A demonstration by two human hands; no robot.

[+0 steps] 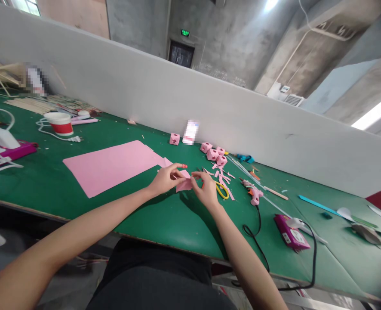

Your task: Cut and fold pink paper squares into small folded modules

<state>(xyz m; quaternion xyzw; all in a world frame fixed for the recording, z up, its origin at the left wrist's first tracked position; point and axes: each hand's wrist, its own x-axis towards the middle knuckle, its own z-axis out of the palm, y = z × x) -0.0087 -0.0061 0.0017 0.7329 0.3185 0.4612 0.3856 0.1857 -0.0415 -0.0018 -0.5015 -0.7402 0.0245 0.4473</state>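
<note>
Between my two hands is a small folded piece of pink paper (184, 184), raised a little over the green table. My left hand (165, 178) pinches its left edge between thumb and fingers. The right edge is gripped by my right hand (205, 187), with the thumb and forefinger pressed together. Scissors with yellow handles (222, 190) lie just beyond my right hand, partly hidden by it. To the left, a large pink sheet (113, 165) lies flat. Several folded pink paper shapes (213, 154) and pink scraps (223, 177) are behind my right hand.
A pink glue gun (254, 193) with a black cord lies at the right, near a purple power strip (292, 233). On the left stand a red and white cup (60, 125) and another purple power strip (10, 154). A grey partition (145, 90) runs behind the green table (164, 224).
</note>
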